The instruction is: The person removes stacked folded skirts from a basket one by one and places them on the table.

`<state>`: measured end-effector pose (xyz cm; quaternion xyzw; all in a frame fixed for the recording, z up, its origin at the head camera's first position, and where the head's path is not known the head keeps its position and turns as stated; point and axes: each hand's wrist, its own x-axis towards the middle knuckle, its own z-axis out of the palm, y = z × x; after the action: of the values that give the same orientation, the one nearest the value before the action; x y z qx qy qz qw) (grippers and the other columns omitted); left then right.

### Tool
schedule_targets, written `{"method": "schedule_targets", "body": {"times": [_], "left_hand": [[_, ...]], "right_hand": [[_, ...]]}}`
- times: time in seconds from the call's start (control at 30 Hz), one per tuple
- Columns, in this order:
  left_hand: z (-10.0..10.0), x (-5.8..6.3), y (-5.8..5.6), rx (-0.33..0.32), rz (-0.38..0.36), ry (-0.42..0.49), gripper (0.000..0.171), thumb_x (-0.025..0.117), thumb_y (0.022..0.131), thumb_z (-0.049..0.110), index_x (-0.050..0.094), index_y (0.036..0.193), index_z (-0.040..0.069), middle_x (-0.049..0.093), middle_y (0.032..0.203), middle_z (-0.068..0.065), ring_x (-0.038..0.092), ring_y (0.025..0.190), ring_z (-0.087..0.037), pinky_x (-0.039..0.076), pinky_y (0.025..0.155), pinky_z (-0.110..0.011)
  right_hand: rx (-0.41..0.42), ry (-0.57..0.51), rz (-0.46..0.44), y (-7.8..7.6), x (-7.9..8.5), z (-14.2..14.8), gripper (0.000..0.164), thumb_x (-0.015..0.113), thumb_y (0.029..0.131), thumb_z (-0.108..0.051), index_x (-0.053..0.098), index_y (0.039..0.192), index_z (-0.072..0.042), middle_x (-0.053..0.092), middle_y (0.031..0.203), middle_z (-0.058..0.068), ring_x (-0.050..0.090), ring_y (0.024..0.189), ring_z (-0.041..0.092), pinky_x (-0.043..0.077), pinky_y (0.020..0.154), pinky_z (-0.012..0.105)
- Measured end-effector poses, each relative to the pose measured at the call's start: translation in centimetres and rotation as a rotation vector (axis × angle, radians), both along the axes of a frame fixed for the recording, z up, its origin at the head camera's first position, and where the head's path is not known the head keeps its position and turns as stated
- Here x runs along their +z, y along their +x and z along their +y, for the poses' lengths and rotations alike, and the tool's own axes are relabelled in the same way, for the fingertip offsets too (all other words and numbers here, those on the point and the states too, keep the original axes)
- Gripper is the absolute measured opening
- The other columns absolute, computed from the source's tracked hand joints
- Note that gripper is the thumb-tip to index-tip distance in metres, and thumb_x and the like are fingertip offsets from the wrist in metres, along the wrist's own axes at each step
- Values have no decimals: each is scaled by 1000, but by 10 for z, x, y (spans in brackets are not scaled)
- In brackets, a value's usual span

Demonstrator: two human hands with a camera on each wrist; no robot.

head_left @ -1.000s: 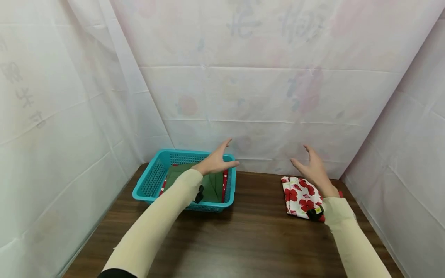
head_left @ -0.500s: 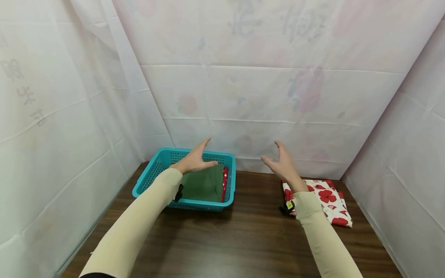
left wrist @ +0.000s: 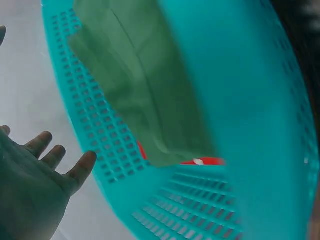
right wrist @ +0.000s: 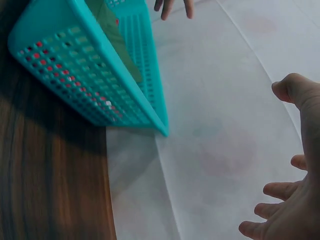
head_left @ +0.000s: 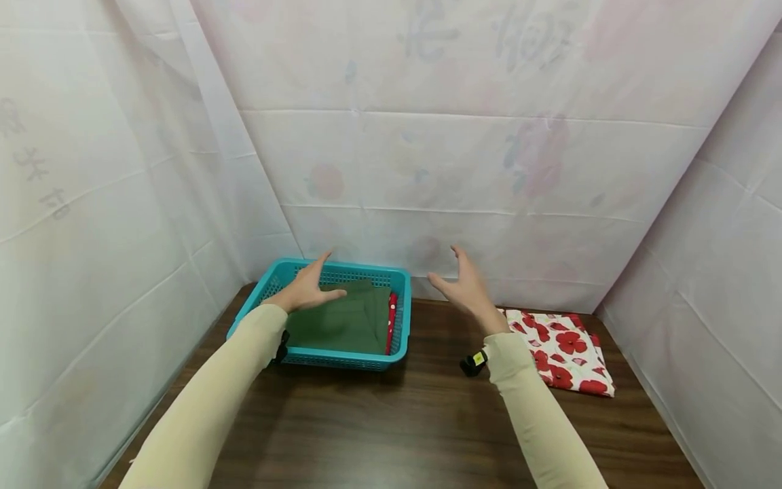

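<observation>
One basket [head_left: 348,358], left sleeve [head_left: 210,390] overlapping — curtain [head_left: 427,163] behind; floral cloth [head_left: 568,346] apart

Basket [head_left: 348,357] smooth plastic; green cloth [head_left: 336,322], flowered cloth [head_left: 568,353] matt; table [head_left: 379,435] glossy wood-grain

On the table [head_left: 391,421], a plastic basket [head_left: 342,355] stands at the back left — an upper cloth [head_left: 339,322] in it, over a lower cloth [head_left: 392,324] — and a folded cloth [head_left: 571,353] lies back right; behind both hangs a sheet [head_left: 391,163].
</observation>
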<state>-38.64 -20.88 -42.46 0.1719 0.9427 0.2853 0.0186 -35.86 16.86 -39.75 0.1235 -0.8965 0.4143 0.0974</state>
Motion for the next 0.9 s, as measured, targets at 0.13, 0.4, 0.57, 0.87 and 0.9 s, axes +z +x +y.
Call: {"method": "schedule_targets", "body": {"times": [0.13, 0.4, 0.57, 0.87, 0.9], "left_hand": [[-13, -6, 4, 31, -12, -1, 108, 65, 94, 60, -2, 167, 17, 9, 170, -27, 12, 151, -59, 21, 113, -80], [-24, -15, 12, 69, -27, -19, 106, 65, 95, 57, -1, 166, 13, 10, 169, -30, 16, 150, -59, 23, 113, -79], [-30, -20, 17, 99, -54, -5, 107, 66, 96, 55, -2, 166, 13, 9, 168, -31, 33, 145, -55, 31, 111, -76], [-36, -30, 20, 89, -65, -25, 106, 64, 97, 54, -3, 166, 10, 9, 168, -32, 17, 152, -55, 27, 113, -77], [-36, -31, 20, 90, -65, -26, 106, 64, 97, 55, -3, 166, 11, 9, 168, -31, 17, 152, -55, 26, 114, -76]], "right_hand": [[25, 4, -1, 0, -3, -16, 94, 70, 94, -48, 20, 165, -11, 28, 168, 16, 30, 153, 39, 33, 119, 63], [85, -2, -27, 4, -9, -36, 92, 70, 95, -48, 20, 165, -15, 27, 169, 12, 28, 154, 36, 31, 120, 64], [131, -11, -24, 5, -11, -50, 89, 68, 96, -49, 20, 165, -21, 28, 168, 11, 30, 154, 35, 32, 119, 64], [147, -4, -43, 9, -21, -74, 85, 66, 97, -49, 21, 164, -22, 25, 169, 8, 29, 154, 33, 36, 117, 63], [147, -7, -44, 10, -22, -77, 84, 65, 98, -49, 21, 164, -22, 25, 169, 8, 29, 154, 33, 36, 117, 63]]}}
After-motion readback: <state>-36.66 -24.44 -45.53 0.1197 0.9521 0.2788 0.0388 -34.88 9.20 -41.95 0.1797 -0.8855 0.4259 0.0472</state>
